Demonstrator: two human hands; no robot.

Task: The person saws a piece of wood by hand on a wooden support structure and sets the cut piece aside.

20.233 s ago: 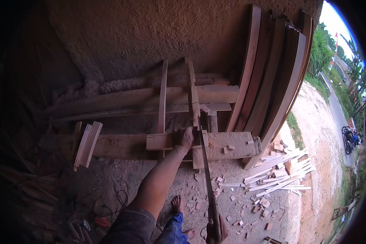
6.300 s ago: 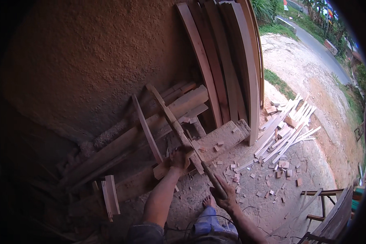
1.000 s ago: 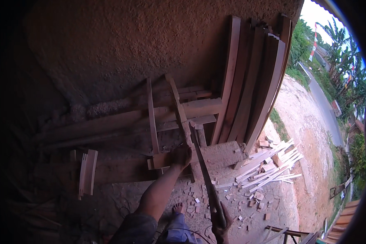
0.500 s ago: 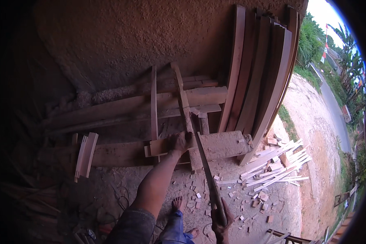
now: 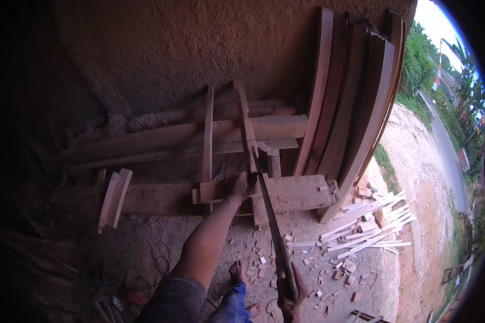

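Observation:
A handsaw runs away from me, its long dark blade lying against the right side of a short wooden piece. My right hand is closed around the saw's handle at the lower edge. Over the right end of that wooden piece, my left hand is closed, pressing it on the workbench beam; part of the piece is hidden under the fingers. A narrow upright batten stands just beyond the left hand, leaning toward the wall. The thick workbench plank carries sawdust on its right end.
Tall boards lean on the rough wall at the back right. Thin offcut strips lie piled on the ground to the right, with small wood scraps scattered around. A grooved wooden piece rests at the bench's left. My bare foot is below.
The whole view has shifted slightly, so the bench and boards appear a little farther right. Both hands keep their grips, with the saw in nearly the same position.

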